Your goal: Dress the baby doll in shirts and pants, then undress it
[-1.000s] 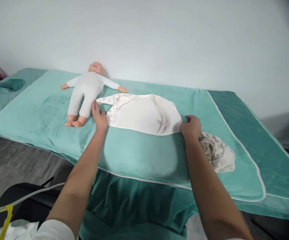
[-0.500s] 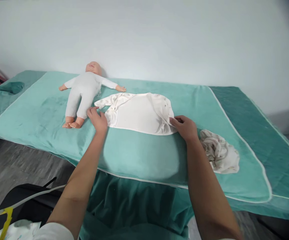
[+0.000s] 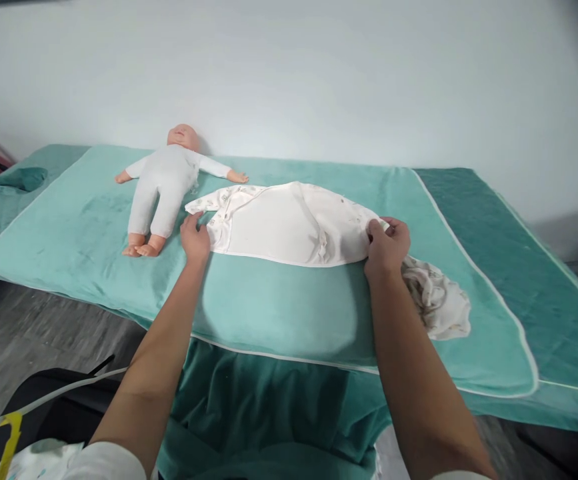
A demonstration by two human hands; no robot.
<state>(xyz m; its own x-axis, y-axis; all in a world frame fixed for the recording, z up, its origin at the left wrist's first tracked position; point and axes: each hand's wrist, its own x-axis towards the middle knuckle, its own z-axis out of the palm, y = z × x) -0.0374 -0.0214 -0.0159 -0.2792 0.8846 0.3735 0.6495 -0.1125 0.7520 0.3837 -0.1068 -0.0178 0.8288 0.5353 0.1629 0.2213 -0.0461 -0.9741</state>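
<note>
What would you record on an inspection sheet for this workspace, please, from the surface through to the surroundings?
Surface: light green mat with white edging, over a darker green cover.
Job's things: white garment spread out on the mat; doll lying on its back beside it.
Clutter: crumpled patterned cloth at the mat's right side.
Hands: left hand at the garment's left end, grip unclear; right hand pinches its right end.
Cables: pale cable or tube at lower left, with a yellow strap.
Surroundings: pale wall behind, grey floor below.

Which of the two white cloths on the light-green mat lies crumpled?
The bundle beside the right forearm, heaped in folds; the garment between the left hand and right hand lies spread out.
</note>
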